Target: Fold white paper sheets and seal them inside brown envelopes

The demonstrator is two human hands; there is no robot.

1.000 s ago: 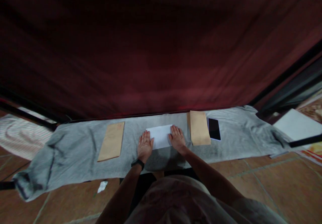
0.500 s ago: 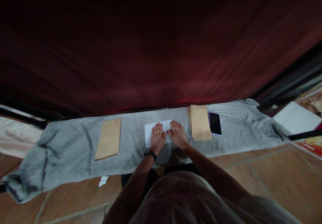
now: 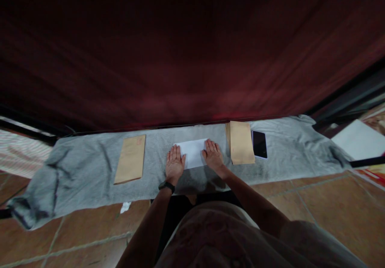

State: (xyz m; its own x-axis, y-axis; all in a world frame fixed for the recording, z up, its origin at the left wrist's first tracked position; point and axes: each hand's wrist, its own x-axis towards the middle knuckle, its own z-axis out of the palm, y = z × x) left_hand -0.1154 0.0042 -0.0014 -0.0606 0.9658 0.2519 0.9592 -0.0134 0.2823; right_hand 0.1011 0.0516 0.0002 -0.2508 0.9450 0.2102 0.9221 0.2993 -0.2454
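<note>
A white sheet of paper [image 3: 194,154], which looks folded, lies flat on the grey cloth in front of me. My left hand [image 3: 175,163] rests palm down over its left end, fingers stretched out. On the right end lies my right hand [image 3: 213,154], also flat with the fingers extended. To the right of that hand is a small stack of brown envelopes [image 3: 242,143]. Another brown envelope [image 3: 130,159], with a reddish mark near its top corner, lies well to the left of my left hand.
A phone [image 3: 260,144] with a dark screen lies just right of the envelope stack. The grey cloth [image 3: 87,167] covers a long narrow surface against a dark red curtain [image 3: 192,71]. A crumpled white scrap [image 3: 125,207] lies on the tiled floor. A white panel [image 3: 359,140] stands at far right.
My left hand has slid left across the paper to its left end, baring the middle of the sheet. My right hand stays on the right end. The view has shifted slightly.
</note>
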